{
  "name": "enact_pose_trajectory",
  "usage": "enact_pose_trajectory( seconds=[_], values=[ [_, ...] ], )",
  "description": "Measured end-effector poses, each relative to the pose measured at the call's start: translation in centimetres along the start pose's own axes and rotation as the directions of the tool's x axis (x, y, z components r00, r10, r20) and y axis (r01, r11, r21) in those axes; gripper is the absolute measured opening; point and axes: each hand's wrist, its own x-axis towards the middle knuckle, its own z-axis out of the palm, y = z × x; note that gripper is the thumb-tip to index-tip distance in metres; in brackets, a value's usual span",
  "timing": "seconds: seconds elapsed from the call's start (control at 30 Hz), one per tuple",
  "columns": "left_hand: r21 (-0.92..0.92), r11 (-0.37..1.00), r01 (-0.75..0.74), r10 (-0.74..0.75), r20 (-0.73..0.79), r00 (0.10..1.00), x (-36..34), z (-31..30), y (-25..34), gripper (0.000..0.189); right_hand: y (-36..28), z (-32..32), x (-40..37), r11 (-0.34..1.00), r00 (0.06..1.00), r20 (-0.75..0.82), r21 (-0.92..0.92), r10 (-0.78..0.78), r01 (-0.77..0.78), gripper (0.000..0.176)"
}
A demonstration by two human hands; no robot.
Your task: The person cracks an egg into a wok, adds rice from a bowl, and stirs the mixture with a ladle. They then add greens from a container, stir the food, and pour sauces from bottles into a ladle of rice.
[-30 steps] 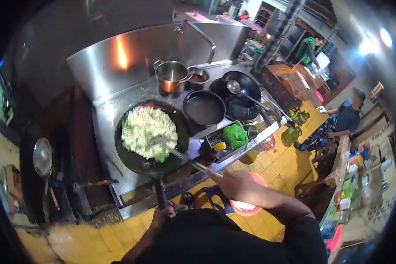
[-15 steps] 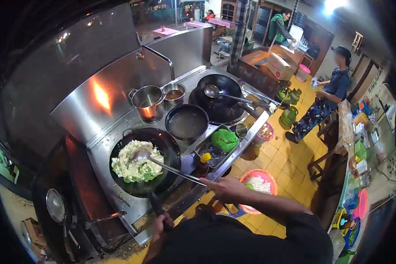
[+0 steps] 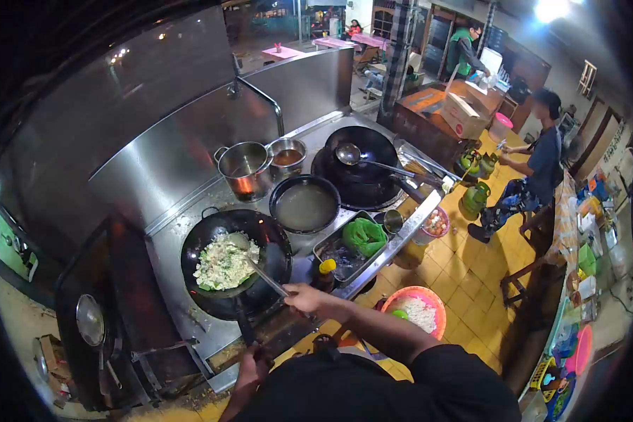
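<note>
My left hand point(image 3: 254, 364) is wrapped round the dark handle of a large black wok point(image 3: 278, 243) on the steel stove. Inside the wok lies a heap of pale food with green bits point(image 3: 218, 266). My right hand point(image 3: 304, 299) grips a long metal ladle point(image 3: 266, 276), whose bowl rests in the food near its upper right side and is partly covered. Just right of the wok stand a bottle with a yellow cap point(image 3: 327, 266) and a tray holding a green plastic bag point(image 3: 364, 236).
Behind are two metal pots point(image 3: 245, 169), a dark pan of liquid point(image 3: 304, 204) and a second wok point(image 3: 330, 155) with a ladle. A pink basin of white food point(image 3: 436, 302) sits on the floor. A person point(image 3: 541, 162) stands at right, another point(image 3: 464, 53) farther back.
My right hand and the ladle have moved left and closer to the wok. The food looks more gathered, and the flame glow on the steel panel is gone. The camera view has shifted slightly.
</note>
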Motion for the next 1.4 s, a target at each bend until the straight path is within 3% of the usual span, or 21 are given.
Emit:
enact_pose_trajectory(
  seconds=[0.03, 0.1, 0.17, 0.2, 0.23, 0.3, 0.37, 0.57, 0.63, 0.7, 0.77, 0.83, 0.9, 0.97, 1.03, 1.1, 1.17, 1.23, 1.33, 1.37, 1.4],
  values=[
    [-0.007, 1.0, -0.003, 0.003, -0.007, 1.0, -0.5, 0.5, 0.0, 0.018, -0.5, -0.5, -1.2, 0.975, 0.999, 0.026, 0.22, 0.034, -0.039, 0.018],
    [0.103, 0.994, -0.043, 0.031, 0.119, 0.992, -2.3, 0.9, -0.7, 0.026, 0.4, -0.5, -1.8, 0.965, 0.999, -0.049, 0.263, -0.007, 0.019, 0.017],
    [0.155, 0.988, 0.004, -0.017, 0.087, 0.996, -4.0, 1.4, -0.5, 0.035, 0.8, 0.3, -2.3, 0.98, 0.999, -0.041, 0.198, -0.002, 0.01, 0.026],
    [0.212, 0.975, 0.06, -0.078, 0.077, 0.994, -6.1, 3.1, 0.8, 0.036, 1.0, 0.5, -2.6, 0.913, 1.0, -0.015, 0.409, -0.007, 0.013, 0.024],
    [0.198, 0.98, 0.008, -0.023, 0.077, 0.997, -6.8, 4.6, 1.5, 0.036, 0.8, 0.7, -2.9, 0.799, 1.0, 0.003, 0.602, -0.001, -0.001, 0.022],
    [0.183, 0.982, -0.047, 0.036, 0.063, 0.997, -6.4, 2.7, 1.2, 0.037, -4.3, 2.1, -6.8, 0.852, 0.992, -0.032, 0.517, 0.119, -0.086, 0.028],
    [0.074, 0.997, 0.023, -0.044, 0.297, 0.954, -1.9, -1.6, -0.2, 0.038, -3.3, 3.0, -6.9, 0.835, 0.993, -0.032, 0.544, 0.115, -0.079, 0.03],
    [0.075, 0.996, 0.056, -0.077, 0.323, 0.943, -4.2, -0.7, 1.3, 0.038, -1.9, 5.1, -7.0, 0.808, 0.991, -0.066, 0.586, 0.117, -0.056, 0.042],
    [0.087, 0.995, 0.04, -0.069, 0.372, 0.926, -4.5, -1.4, 1.1, 0.042, -2.4, 5.7, -8.6, 0.684, 0.995, -0.029, 0.728, 0.092, -0.042, 0.045],
    [0.107, 0.994, 0.037, -0.079, 0.423, 0.902, -4.5, -2.1, 0.5, 0.045, -2.0, 6.4, -9.5, 0.682, 0.994, -0.048, 0.731, 0.103, -0.036, 0.045],
    [0.156, 0.985, 0.067, -0.116, 0.331, 0.936, -3.8, -2.8, 0.2, 0.053, -1.5, 7.0, -9.5, 0.719, 0.995, -0.036, 0.693, 0.088, -0.039, 0.046],
    [0.203, 0.97, 0.135, -0.211, 0.415, 0.885, -4.5, -2.8, 0.5, 0.056, -0.5, 7.1, -8.8, 0.846, 0.984, -0.127, 0.532, 0.125, -0.039, 0.044],
    [0.297, 0.952, -0.072, -0.022, 0.302, 0.953, -6.5, -1.0, 1.1, 0.055, -1.1, 7.7, -9.3, 0.89, 0.985, -0.136, 0.454, 0.109, -0.036, 0.044],
    [0.316, 0.949, -0.006, -0.097, 0.308, 0.947, -3.2, -3.9, 0.5, 0.054, 0.2, 7.8, -9.7, 0.912, 0.987, -0.151, 0.41, 0.062, 0.006, 0.044],
    [0.324, 0.946, -0.008, -0.073, 0.237, 0.969, -5.0, -2.3, 1.2, 0.053, 3.7, 7.1, -9.9, 0.921, 0.973, -0.231, 0.378, -0.005, 0.094, 0.045],
    [0.366, 0.93, -0.039, -0.053, 0.238, 0.97, -5.0, -1.9, 1.2, 0.05, 4.9, 6.9, -10.5, 0.891, 0.986, -0.148, 0.453, 0.081, -0.005, 0.042],
    [0.401, 0.913, -0.08, -0.014, 0.225, 0.974, -4.4, -2.9, 1.8, 0.047, 4.7, 6.8, -10.8, 0.898, 0.993, -0.113, 0.44, 0.019, 0.033, 0.048],
    [0.755, 0.577, -0.312, 0.247, 0.203, 0.948, -3.4, -3.2, 3.2, 0.042, 3.2, 6.7, -11.8, 0.899, 0.996, -0.082, 0.433, -0.039, 0.071, 0.054],
    [0.759, 0.536, -0.369, 0.231, 0.289, 0.929, -5.7, 0.4, 5.9, 0.042, -0.1, 7.1, -16.1, 0.95, 0.996, -0.039, 0.302, -0.076, 0.084, 0.061],
    [0.776, 0.512, -0.368, 0.196, 0.312, 0.93, -7.2, 2.8, 6.3, 0.042, -0.7, 7.1, -17.5, 0.94, 0.993, -0.083, 0.326, -0.081, 0.104, 0.061],
    [0.751, 0.495, -0.437, 0.174, 0.407, 0.897, -8.7, 6.0, 6.2, 0.041, -1.0, 7.1, -18.5, 0.931, 0.991, -0.03, 0.34, -0.131, 0.133, 0.063]
  ],
)
